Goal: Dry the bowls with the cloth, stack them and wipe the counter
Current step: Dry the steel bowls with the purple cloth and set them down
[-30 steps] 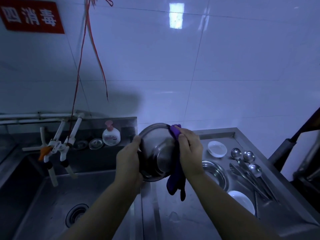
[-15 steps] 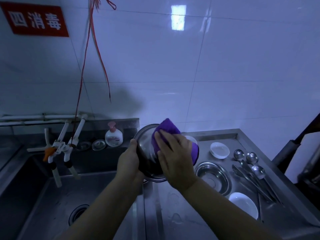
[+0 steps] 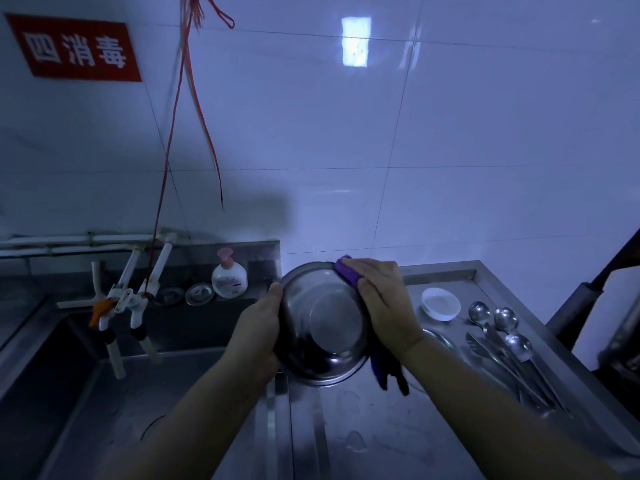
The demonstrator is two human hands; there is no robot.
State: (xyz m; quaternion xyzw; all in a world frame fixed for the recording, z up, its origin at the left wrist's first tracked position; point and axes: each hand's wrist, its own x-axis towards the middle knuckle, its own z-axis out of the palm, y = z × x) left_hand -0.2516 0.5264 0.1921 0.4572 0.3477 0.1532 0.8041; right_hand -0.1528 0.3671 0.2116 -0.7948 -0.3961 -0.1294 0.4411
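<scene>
I hold a steel bowl (image 3: 322, 323) tilted in the air above the counter's left edge, its inside facing me. My left hand (image 3: 258, 329) grips its left rim. My right hand (image 3: 384, 303) holds a purple cloth (image 3: 348, 273) against the bowl's upper right rim, and the cloth's tail hangs down below my wrist. A second steel bowl (image 3: 440, 337) lies on the counter, mostly hidden behind my right forearm. A small white dish (image 3: 440, 303) sits further back on the steel counter (image 3: 381, 438).
Several spoons and tongs (image 3: 509, 344) lie at the right of the counter. A sink basin (image 3: 121, 403) lies to the left with taps (image 3: 121, 303) over it. A soap bottle (image 3: 229, 279) and two small lids stand on the back ledge. Water drops spot the counter.
My right hand slid the cloth from the bowl's inside to its upper right rim, uncovering the interior. The bowl has dropped slightly and the cloth's tail hangs down again.
</scene>
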